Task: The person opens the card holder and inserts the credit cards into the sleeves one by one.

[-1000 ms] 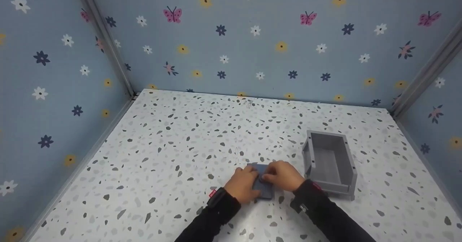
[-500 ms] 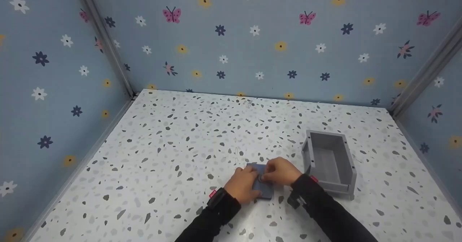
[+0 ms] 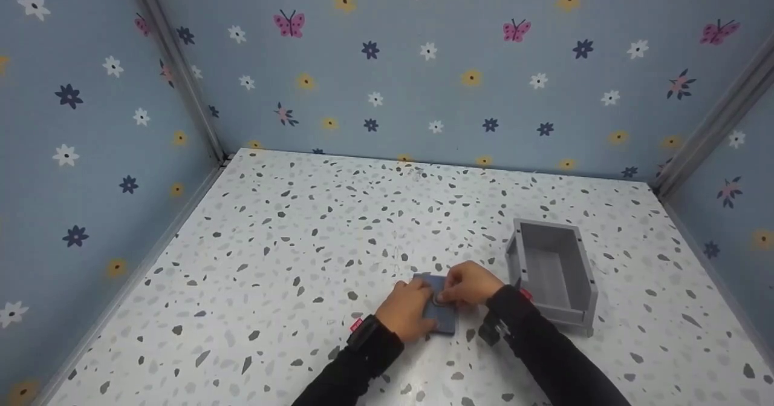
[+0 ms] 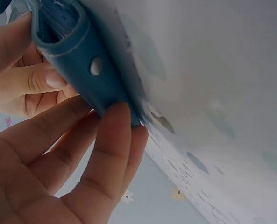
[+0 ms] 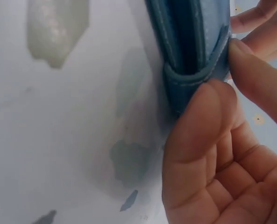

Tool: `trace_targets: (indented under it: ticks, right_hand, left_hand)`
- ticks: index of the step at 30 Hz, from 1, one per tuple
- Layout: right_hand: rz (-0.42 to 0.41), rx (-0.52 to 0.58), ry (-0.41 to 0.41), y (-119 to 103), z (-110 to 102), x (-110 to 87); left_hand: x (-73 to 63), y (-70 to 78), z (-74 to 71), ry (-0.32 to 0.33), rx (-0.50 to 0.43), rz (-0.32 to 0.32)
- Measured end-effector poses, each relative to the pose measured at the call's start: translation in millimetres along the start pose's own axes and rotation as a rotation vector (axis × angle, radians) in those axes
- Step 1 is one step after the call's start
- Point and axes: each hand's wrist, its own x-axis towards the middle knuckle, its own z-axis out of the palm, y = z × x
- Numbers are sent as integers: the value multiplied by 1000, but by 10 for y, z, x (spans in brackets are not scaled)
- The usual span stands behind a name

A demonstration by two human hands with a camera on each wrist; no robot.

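A small blue wallet (image 3: pixel 445 320) with stitched edges lies on the speckled tabletop. Across its left part my left hand (image 3: pixel 406 311) grips it, the thumb near the lower edge. My right hand (image 3: pixel 475 284), fingers curled, pinches the wallet near its middle from the right side. In the left wrist view a silver snap (image 4: pixel 96 66) shows on the wallet's blue band (image 4: pixel 75 63), and clear sleeves show inside the open end. The right wrist view has the wallet's stitched band (image 5: pixel 185 80) by the right fingertips, with layers behind it.
A grey open-topped bin (image 3: pixel 549 273) stands just right of the right hand. Blue flowered panels (image 3: pixel 399 67) rise behind the white speckled table (image 3: pixel 302 242) and along both sides.
The right hand has shifted slightly up and left over the wallet, its wrist turning a little. The left hand and the bin stay in place.
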Motion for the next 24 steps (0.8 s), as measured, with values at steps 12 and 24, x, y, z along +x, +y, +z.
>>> trace_targets:
  ticks: [12, 24]
  right_hand:
    - [-78, 11, 41, 43, 85, -19]
    - [-138, -228, 229, -10, 181, -181]
  left_hand:
    - [-17, -24, 1, 14, 21, 7]
    - [-31, -68, -27, 68, -47, 11]
